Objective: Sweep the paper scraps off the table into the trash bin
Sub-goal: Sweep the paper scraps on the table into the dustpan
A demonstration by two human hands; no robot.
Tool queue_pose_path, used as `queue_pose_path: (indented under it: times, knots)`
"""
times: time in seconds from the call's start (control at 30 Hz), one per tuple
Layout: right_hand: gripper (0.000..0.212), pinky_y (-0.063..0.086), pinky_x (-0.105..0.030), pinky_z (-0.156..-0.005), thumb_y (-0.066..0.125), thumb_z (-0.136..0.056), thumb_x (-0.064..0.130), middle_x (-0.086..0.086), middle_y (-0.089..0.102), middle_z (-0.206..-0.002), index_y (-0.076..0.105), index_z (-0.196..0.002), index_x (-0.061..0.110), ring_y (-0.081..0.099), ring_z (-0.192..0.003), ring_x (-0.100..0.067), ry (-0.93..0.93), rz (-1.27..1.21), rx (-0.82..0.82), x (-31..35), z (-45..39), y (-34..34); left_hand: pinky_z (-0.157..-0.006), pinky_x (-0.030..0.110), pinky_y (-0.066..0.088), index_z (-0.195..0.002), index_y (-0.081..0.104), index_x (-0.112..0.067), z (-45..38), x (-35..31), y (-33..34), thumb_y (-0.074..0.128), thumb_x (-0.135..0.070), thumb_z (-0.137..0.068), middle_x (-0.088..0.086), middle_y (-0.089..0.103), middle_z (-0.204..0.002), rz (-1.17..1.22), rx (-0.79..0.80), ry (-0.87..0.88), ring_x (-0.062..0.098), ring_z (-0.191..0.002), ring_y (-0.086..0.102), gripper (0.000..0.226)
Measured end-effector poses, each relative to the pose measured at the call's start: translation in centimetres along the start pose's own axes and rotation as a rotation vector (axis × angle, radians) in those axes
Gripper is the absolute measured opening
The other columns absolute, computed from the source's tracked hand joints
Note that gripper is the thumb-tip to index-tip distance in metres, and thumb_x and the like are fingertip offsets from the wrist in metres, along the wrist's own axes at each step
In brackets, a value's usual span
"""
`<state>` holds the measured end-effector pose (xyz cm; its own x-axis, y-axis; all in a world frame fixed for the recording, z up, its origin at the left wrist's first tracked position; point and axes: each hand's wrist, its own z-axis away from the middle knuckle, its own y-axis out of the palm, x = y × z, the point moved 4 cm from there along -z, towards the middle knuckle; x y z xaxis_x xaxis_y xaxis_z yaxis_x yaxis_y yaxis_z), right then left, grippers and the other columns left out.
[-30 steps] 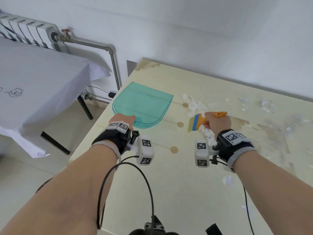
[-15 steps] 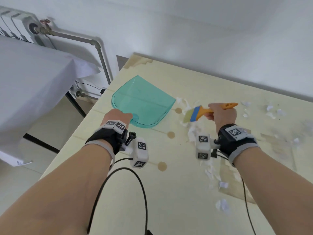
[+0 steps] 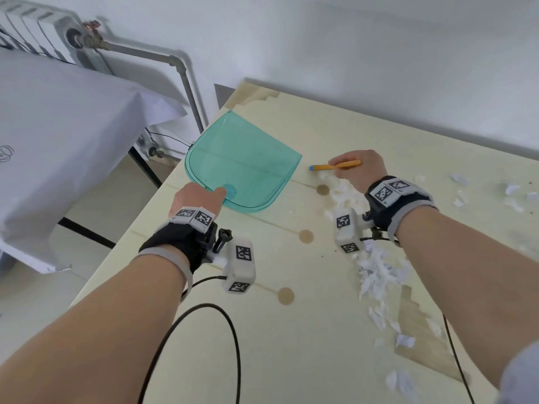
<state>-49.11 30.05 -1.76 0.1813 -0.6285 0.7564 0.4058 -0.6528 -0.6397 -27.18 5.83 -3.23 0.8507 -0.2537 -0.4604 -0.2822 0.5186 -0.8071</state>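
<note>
1. White walls enclose a pale wooden bench [image 3: 291, 330]; a radiator [image 3: 43, 30] and a pipe [image 3: 180, 71] stand at far left, beside a second table under a white cloth [image 3: 64, 135].
2. Paper scraps [image 3: 376, 272]: small, torn, white pieces. The main band runs along the right half of the bench, from just beside the brush down toward the near edge. Looser pieces lie at far right [image 3: 513, 193].
3. Dustpan [image 3: 242, 164]: translucent teal, flat on the bench at its far left corner, with its straight mouth facing right toward the scraps.
4. Edges: the left edge of the bench runs just beside the dustpan, with open floor beyond it. Bare bench surface lies between the two forearms.
5. Left hand [image 3: 195, 198]: rests at the near rim of the dustpan and grips it there, thumb on top. The fingers are hidden beneath.
6. Right hand [image 3: 361, 170]: fingers curled round the orange handle of a brush [image 3: 335, 165]. Its blue end points left, just apart from the mouth of the dustpan. The bristles cannot be made out.
7. Both wrists carry black straps with marker-coded white blocks; black cables [image 3: 204, 316] trail toward the near edge.
</note>
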Motion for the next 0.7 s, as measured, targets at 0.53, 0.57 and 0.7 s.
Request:
queue_pose_path:
  times: [0.53,0.57,0.7]
  knots:
    - [0.014,0.050,-0.037,-0.075,0.064,-0.076,0.005,-0.017,0.071,-0.084,0.073,-0.085,0.000,0.056,-0.074,-0.020,0.054,-0.123,0.058,2.2,5.6,0.2,-0.077,0.034,0.054,-0.090,0.067,-0.003,1.1,0.7,-0.6,0.054,-0.049,-0.076,0.009,0.074,-0.089,0.008,0.051,0.025,0.025,-0.082,0.071,0.050]
    - [0.011,0.049,-0.036,-0.073,0.064,-0.076,0.005,-0.013,0.070,-0.080,0.072,-0.081,0.002,0.055,-0.073,-0.019,0.056,-0.064,0.089,2.3,5.7,0.7,-0.076,0.034,0.054,-0.090,0.066,-0.003,1.1,1.0,-0.6,0.055,-0.049,-0.076,0.009,0.074,-0.088,0.014,0.049,0.025,0.025,-0.082,0.071,0.049]
    - [0.012,0.053,-0.042,-0.072,0.064,-0.073,0.011,-0.011,0.061,-0.066,0.064,-0.065,0.003,0.055,-0.068,-0.024,0.133,0.041,-0.058,1.2,6.0,-1.9,-0.073,0.032,0.053,-0.080,0.061,-0.005,1.5,1.3,-0.2,0.056,-0.045,-0.079,0.008,0.073,-0.079,0.013,0.078,0.045,0.024,-0.072,0.068,0.041]
